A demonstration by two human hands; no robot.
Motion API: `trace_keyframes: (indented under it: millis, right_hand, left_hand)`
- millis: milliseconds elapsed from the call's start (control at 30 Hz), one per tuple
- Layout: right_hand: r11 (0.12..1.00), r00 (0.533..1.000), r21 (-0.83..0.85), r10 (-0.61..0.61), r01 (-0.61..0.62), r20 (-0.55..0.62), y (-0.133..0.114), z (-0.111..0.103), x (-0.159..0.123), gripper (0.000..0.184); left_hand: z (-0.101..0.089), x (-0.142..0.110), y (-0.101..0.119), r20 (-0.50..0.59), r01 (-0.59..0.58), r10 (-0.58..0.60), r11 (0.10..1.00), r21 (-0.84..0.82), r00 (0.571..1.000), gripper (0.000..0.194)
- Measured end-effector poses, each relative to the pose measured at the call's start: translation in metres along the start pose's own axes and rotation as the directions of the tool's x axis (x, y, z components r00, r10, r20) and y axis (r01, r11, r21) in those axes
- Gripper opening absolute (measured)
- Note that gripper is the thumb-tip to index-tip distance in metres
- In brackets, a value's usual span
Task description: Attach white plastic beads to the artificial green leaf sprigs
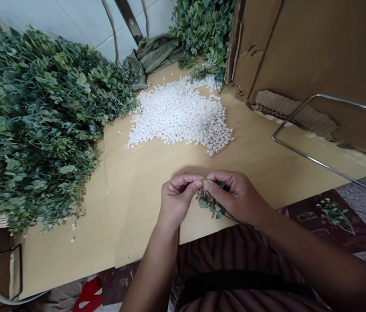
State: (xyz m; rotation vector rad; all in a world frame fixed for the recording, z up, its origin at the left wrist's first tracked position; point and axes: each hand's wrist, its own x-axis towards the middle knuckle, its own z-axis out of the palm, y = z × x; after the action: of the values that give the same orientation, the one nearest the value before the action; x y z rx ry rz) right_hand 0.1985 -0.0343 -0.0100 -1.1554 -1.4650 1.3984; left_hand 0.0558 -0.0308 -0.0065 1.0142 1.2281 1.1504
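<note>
A leafy green sprig [204, 203] is held between the person's two hands, over the near edge of the tan board [147, 173]. The right hand [239, 190] has thumb and forefinger closed on the sprig's upper end; the left hand [174, 195] has its thumb and forefinger together right beside them, though what they pinch between them is hidden. Work this fine seems best done with the fingertips close to the very end, one hand steadying while the other makes small, light movements, since a hard squeeze or a sideways pull could bend the thin stem or strip leaves. Resting the wrists low would likely help steadiness, and loose leaves are best left clear of the pinch. The sprig's long axis runs slantwise: the pinched end points up and away from the body, and the stem trails down to the right, under the right hand toward the striped clothing [221, 251]. Beyond the hands lies a spread of small white pieces [179, 117], with a large heap of foliage [40, 112] to the left, and a cardboard box [309, 52] and bent wire frame [312, 157] to the right.
</note>
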Motion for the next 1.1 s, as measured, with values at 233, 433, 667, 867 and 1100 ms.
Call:
trace_keyframes:
  millis: [233, 433, 667, 867, 1100]
  right_hand:
    - [0.999, 1.000, -0.033, -0.021, 0.021, -0.012, -0.001, 0.001, 0.001, 0.027]
    - [0.998, 0.998, -0.016, -0.062, 0.061, -0.033, 0.001, 0.002, 0.001, 0.029]
    - [0.992, 0.987, 0.074, -0.093, 0.103, -0.130, 0.002, 0.004, 0.001, 0.033]
    - [0.940, 0.973, 0.249, -0.221, 0.233, -0.072, 0.006, -0.006, -0.003, 0.046]
    - [0.969, 0.992, 0.236, -0.045, 0.073, -0.120, 0.008, -0.009, 0.001, 0.025]
  left_hand:
    - [0.003, 0.000, 0.002, -0.034, 0.034, -0.033, 0.999, 0.009, 0.999, 0.014]
    - [-0.005, -0.005, -0.001, -0.093, 0.039, -0.034, 0.998, 0.050, 0.995, 0.028]
    - [-0.018, -0.017, 0.012, 0.035, 0.116, -0.124, 0.976, 0.183, 0.992, 0.028]
    - [-0.006, -0.014, 0.010, 0.018, 0.065, -0.070, 0.983, 0.171, 0.997, 0.011]
    - [-0.006, -0.013, 0.012, -0.016, -0.006, 0.007, 0.998, 0.057, 1.000, 0.013]
